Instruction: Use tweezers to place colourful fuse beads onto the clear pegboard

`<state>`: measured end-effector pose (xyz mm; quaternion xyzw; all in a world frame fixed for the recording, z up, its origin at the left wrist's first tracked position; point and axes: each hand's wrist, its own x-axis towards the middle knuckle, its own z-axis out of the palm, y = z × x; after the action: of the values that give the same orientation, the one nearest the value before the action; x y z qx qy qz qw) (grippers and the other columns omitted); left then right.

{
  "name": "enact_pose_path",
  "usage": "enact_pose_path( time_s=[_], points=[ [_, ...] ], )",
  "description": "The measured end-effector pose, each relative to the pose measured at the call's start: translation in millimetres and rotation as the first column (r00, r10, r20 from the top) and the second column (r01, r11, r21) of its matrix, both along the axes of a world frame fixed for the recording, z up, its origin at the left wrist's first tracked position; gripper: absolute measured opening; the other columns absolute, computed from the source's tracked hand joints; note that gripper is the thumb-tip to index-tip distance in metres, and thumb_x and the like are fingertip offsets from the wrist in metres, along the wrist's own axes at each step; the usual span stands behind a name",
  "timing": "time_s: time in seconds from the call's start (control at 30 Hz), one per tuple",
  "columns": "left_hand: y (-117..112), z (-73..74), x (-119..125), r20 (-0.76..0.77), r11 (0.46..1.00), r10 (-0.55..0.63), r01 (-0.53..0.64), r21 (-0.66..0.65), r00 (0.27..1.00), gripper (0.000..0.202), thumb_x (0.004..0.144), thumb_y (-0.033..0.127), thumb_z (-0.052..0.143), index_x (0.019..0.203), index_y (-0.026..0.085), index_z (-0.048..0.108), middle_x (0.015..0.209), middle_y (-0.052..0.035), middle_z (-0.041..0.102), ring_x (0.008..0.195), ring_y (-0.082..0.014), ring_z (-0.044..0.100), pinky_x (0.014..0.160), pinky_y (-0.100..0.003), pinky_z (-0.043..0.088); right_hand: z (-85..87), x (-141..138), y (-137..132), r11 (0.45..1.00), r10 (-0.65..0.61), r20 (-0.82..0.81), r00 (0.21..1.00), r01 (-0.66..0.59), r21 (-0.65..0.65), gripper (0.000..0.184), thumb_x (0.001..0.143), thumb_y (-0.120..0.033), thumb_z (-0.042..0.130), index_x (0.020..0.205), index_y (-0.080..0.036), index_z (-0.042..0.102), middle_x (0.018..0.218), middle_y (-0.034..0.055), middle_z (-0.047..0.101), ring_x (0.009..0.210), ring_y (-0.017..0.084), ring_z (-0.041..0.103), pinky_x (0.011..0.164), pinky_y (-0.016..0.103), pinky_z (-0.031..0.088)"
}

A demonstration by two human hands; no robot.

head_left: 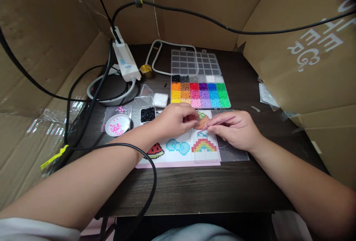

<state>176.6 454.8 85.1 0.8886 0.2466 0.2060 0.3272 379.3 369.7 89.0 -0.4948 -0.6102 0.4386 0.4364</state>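
My left hand (175, 120) rests curled on a pattern sheet (178, 148) printed with a watermelon, a blue bow and a rainbow. Its fingertips are pinched together near the sheet's top right picture; what they hold is too small to see. My right hand (236, 129) grips pink tweezers (219, 123), whose tip points left toward the left fingertips. A clear pegboard (205, 152) lies over the rainbow picture under both hands. Behind them stands an open bead organiser (200, 91) with many coloured compartments, its clear lid (194, 62) folded back.
A small white dish of pink beads (117, 125) sits at left on a pegboard. Near it are a box of black beads (147, 114), a box of white beads (160, 100) and a gold tin (145, 70). Black cables (91, 100) and a white power adapter (125, 57) cross the left side. Cardboard walls surround the dark table (194, 185).
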Motion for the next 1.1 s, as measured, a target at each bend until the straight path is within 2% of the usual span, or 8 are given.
enact_pose_path(
  time_s=[0.33, 0.73, 1.1],
  points=[
    [-0.1, -2.2, -0.4, -0.004, 1.000, 0.004, -0.004, 0.006, 1.000, 0.009, 0.083, 0.022, 0.065, 0.087, 0.019, 0.072, 0.078, -0.0008, 0.069, 0.071, -0.0106, 0.060, 0.067, -0.024, 0.045, 3.2, 1.8, 0.8, 0.999, 0.000, -0.030, 1.000, -0.001, -0.036, 0.005, 0.077, -0.026, 0.077, 0.079, -0.023, 0.080, 0.080, 0.0051, 0.078, 0.074, 0.020, 0.074, 0.067, 0.029, 0.063],
    [0.4, -1.6, -0.3, -0.006, 1.000, -0.001, 0.001, 0.001, 1.000, 0.010, 0.083, 0.025, 0.065, 0.087, 0.019, 0.072, 0.077, -0.0011, 0.068, 0.071, -0.0108, 0.059, 0.066, -0.024, 0.044, 1.4, 1.1, 0.3, 1.000, -0.002, -0.002, 1.000, 0.002, -0.013, 0.005, 0.074, -0.027, 0.079, 0.077, -0.023, 0.080, 0.082, 0.0049, 0.078, 0.076, 0.020, 0.075, 0.073, 0.030, 0.064],
    [0.5, -1.8, -0.2, 0.006, 1.000, -0.002, 0.002, 0.003, 1.000, 0.009, 0.083, 0.023, 0.064, 0.087, 0.019, 0.072, 0.077, -0.0006, 0.070, 0.071, -0.0110, 0.060, 0.067, -0.025, 0.045, 2.1, 3.8, 0.6, 1.000, -0.024, 0.013, 1.000, 0.024, -0.020, 0.005, 0.077, -0.028, 0.077, 0.078, -0.024, 0.080, 0.078, 0.0042, 0.078, 0.071, 0.019, 0.074, 0.066, 0.029, 0.062]
  ],
)
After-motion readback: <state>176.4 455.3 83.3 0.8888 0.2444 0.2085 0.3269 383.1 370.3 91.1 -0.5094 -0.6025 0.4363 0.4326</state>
